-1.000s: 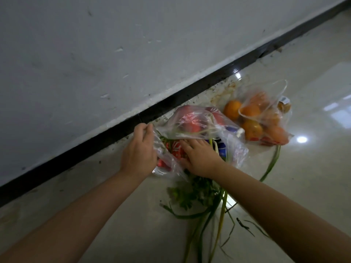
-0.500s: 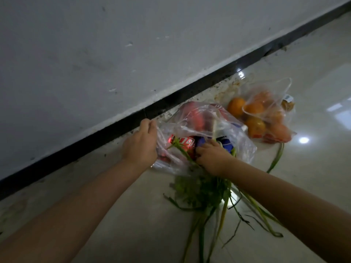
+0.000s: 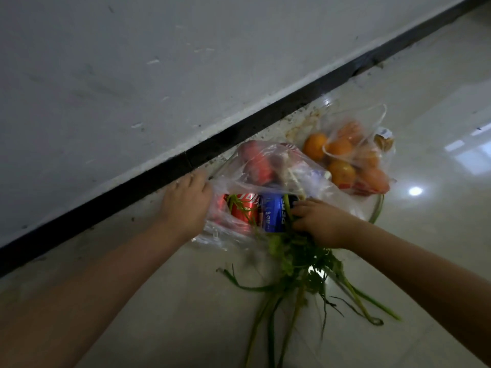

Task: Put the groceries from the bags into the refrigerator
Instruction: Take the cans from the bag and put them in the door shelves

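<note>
A clear plastic bag (image 3: pixel 300 168) lies on the floor by the wall. Inside it are a red can (image 3: pixel 243 209), a blue can (image 3: pixel 273 213) and red items (image 3: pixel 259 160) further back. My left hand (image 3: pixel 186 205) grips the bag's left edge and holds its mouth apart. My right hand (image 3: pixel 318 221) is curled round a bunch of green leafy stalks (image 3: pixel 300 264) at the bag's mouth, right beside the blue can. The stalks trail out over the floor towards me. A second clear bag (image 3: pixel 382 147) with several oranges (image 3: pixel 341 172) sits to the right.
A white wall (image 3: pixel 159 75) with a black skirting strip (image 3: pixel 265 115) runs diagonally behind the bags. The floor (image 3: pixel 438 102) is glossy pale tile with light reflections. Loose green stems (image 3: pixel 366 306) lie scattered on it in front of the bags.
My right hand has drawn back from inside the bag to its mouth, dragging the greens out. The left hand has pulled the bag's edge wider, so both cans show.
</note>
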Motion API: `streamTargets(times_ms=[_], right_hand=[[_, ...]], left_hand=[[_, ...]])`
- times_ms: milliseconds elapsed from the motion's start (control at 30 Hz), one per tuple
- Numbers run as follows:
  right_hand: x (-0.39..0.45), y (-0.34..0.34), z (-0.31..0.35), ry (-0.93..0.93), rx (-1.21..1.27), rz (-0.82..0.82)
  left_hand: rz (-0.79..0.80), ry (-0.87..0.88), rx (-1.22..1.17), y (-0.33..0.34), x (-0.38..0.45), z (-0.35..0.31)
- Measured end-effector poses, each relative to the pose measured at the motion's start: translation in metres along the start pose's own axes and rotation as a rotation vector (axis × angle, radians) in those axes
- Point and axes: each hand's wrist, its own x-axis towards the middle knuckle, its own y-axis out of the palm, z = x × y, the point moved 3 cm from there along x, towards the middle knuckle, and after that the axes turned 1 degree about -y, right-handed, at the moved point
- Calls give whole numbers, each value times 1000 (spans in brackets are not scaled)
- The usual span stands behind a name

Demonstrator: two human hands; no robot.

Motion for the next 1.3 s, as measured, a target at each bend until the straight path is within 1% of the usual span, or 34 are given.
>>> streamTargets(times_ms=[33,67,100,167,200,300,367,467,533,633,700,767,867,933,1000,1133,1233,1300], right_hand=[[3,-6,6,-7,96,-96],[7,-12,13,20,208,-178],[13,-19,19,76,310,-227],[29,-25,35,158,434,-249],[40,-25,43,155,445,-233],[72,-18,65,116,394,-179],[89,-17,71,142,370,-198],[104,-21,78,180,292,-194],[109,-25,82,201,214,-163],[111,-30,80,242,88,-222],[108,-29,77,283,44,-197],[102,-24,78,306,67,-150],[93,-29,81,332,196,-126],[84,-33,76,379,280,-116],[69,-36,68,397,330,-140],[18,-39,44,403,342,-265],[-18,-36,17,524,300,-334],[-30,-30,1,602,242,-329]], left_hand=[[5,-28,-68,1,0,-1],[15,-61,-145,2,1,0],[28,-87,-209,3,0,1],[51,-108,-290,2,-1,4],[64,-117,-324,2,-2,6],[63,-149,-347,-5,-3,10],[46,-167,-303,-10,-4,12],[70,-156,-236,-10,-7,11],[82,-144,-217,-6,-9,11],[65,-136,-186,-3,-10,12],[57,-128,-193,-4,-8,11],[50,-110,-198,-5,-6,9],[60,-71,-164,-7,-6,6],[81,-78,-147,-10,-5,5],[87,-100,-141,-11,-3,4],[55,-85,-103,-16,1,-3],[-4,-54,-64,-19,6,-13],[-11,-38,-62,-20,8,-22]])
